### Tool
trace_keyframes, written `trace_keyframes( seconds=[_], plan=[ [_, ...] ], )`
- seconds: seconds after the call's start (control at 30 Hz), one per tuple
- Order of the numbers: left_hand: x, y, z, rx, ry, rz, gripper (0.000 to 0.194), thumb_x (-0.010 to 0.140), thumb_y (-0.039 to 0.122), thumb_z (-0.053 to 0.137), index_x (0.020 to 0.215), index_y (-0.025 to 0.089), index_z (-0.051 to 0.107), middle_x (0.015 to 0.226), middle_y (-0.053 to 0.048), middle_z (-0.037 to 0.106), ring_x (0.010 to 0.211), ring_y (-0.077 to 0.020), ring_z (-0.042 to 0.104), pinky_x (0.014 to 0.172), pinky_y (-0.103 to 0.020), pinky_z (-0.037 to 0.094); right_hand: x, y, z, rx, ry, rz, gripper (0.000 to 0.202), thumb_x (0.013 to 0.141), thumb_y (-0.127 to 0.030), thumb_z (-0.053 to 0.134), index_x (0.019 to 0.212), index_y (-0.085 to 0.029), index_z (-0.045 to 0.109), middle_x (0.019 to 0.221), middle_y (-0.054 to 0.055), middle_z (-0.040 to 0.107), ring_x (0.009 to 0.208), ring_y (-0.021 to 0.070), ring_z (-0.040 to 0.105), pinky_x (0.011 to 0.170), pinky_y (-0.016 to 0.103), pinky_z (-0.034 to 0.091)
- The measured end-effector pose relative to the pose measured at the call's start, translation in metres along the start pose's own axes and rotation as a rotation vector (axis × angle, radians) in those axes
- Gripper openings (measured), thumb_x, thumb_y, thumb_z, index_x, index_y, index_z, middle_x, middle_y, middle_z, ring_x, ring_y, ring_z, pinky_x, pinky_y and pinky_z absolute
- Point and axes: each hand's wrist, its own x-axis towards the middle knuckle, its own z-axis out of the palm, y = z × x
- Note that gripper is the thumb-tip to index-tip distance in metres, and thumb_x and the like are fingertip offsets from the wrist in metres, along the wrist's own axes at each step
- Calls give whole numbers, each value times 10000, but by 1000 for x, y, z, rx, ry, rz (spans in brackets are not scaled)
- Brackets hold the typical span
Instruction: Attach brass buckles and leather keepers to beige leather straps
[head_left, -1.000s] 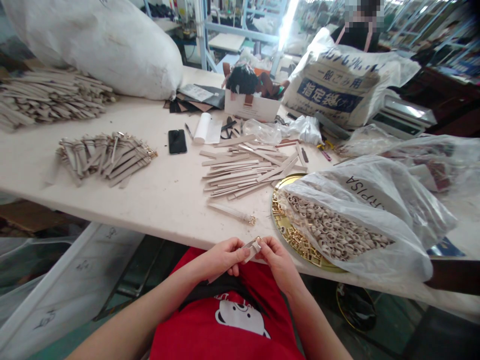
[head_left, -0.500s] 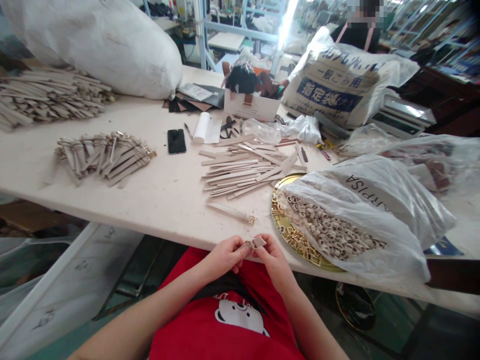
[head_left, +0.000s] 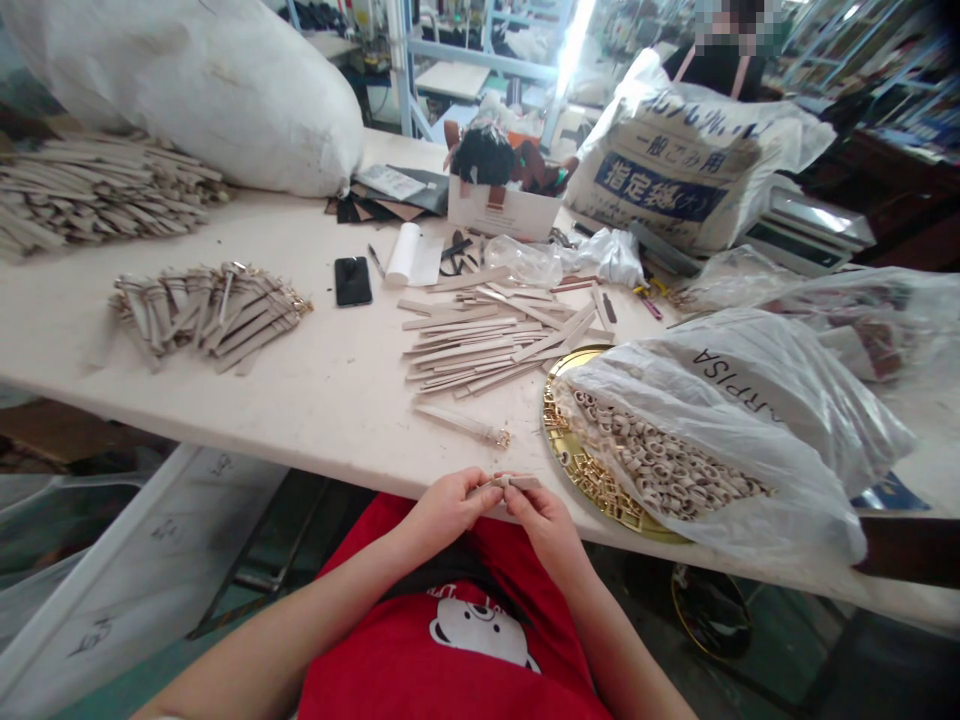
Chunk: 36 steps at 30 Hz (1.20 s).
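My left hand (head_left: 457, 503) and my right hand (head_left: 541, 512) meet at the table's front edge, fingers pinched on one beige strap (head_left: 525, 482). Part of the strap is covered by my fingers, and any buckle or loop on it is too small to make out. Just beyond lies a single strap with a gold buckle (head_left: 501, 437). Farther back is a loose pile of flat beige straps (head_left: 472, 350). To the right, a round gold tray (head_left: 551, 430) holds gold buckles (head_left: 600, 488) and many small beige loops (head_left: 660, 450), the loops inside a clear plastic bag (head_left: 750, 390).
Buckled straps (head_left: 206, 310) lie in a bunch at the left, with a larger strap heap (head_left: 97, 190) behind. A black phone (head_left: 352, 281), a paper roll (head_left: 406, 255), a white box (head_left: 502, 212) and a printed sack (head_left: 675, 170) stand farther back. Another person (head_left: 720, 65) is behind the sack.
The strap between my fingers has turned: its end pointed up at an angle and now lies flatter, pointing right. Both hands have shifted only slightly.
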Motion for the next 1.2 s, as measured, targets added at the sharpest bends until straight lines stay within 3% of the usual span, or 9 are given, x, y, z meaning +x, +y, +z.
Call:
trace_keyframes(
  seconds=[0.37, 0.57, 0.67, 0.77, 0.83, 0.93, 1.07, 1.2],
  plan=[
    [4, -2, 3, 41, 97, 12, 265, 768, 383, 427, 627, 165, 478, 553, 52, 397, 550, -98, 367, 520, -211, 276, -4, 3, 6, -46, 152, -33, 218, 767, -332, 565, 940, -215, 627, 886, 39, 654, 836, 194, 580, 794, 348, 439],
    [2, 3, 4, 41, 138, 37, 243, 768, 348, 432, 609, 166, 452, 563, 50, 412, 567, -98, 386, 541, -210, 289, -19, 0, 5, -286, 119, -329, 336, 812, -311, 482, 1123, -233, 582, 927, 69, 599, 840, 207, 539, 771, 345, 419],
    [-1, 5, 6, 37, 164, 54, 247, 777, 344, 420, 604, 169, 441, 554, 53, 404, 560, -96, 386, 541, -208, 294, -24, 0, 7, -244, 110, -363, 361, 847, -353, 406, 1136, -229, 582, 862, 61, 585, 781, 198, 527, 736, 341, 415],
    [-3, 5, 9, 48, 163, 70, 246, 786, 333, 413, 605, 168, 446, 557, 53, 409, 556, -94, 386, 540, -207, 294, -21, 2, 11, -106, 216, -214, 272, 849, -352, 436, 969, -227, 646, 833, 39, 595, 791, 181, 526, 736, 313, 407],
    [-4, 5, 10, 69, 177, 75, 238, 787, 314, 415, 602, 168, 446, 558, 51, 414, 559, -95, 388, 543, -207, 296, -16, 3, 14, 70, 247, -61, 212, 803, -347, 535, 960, -235, 624, 802, 7, 591, 742, 152, 526, 706, 282, 413],
    [-5, 4, 11, 71, 169, 92, 227, 806, 308, 400, 637, 171, 464, 588, 39, 456, 588, -106, 420, 565, -213, 318, -12, 5, 16, 404, 114, 144, 315, 745, -337, 621, 1045, -255, 568, 779, -22, 580, 667, 115, 520, 676, 253, 426],
    [-9, 3, 15, -35, 68, 114, 279, 861, 327, 311, 681, 175, 459, 577, 28, 461, 564, -111, 429, 567, -225, 340, -12, 2, 16, 697, -124, 286, 256, 719, -325, 652, 948, -220, 606, 782, 2, 608, 664, 120, 546, 658, 254, 452],
    [-13, 0, 18, -147, 24, 134, 318, 877, 336, 268, 637, 180, 408, 516, 43, 394, 505, -100, 384, 547, -232, 334, -11, -2, 14, 801, -110, 315, 176, 695, -273, 677, 852, -219, 616, 742, -15, 615, 642, 114, 555, 619, 244, 461]
  ],
)
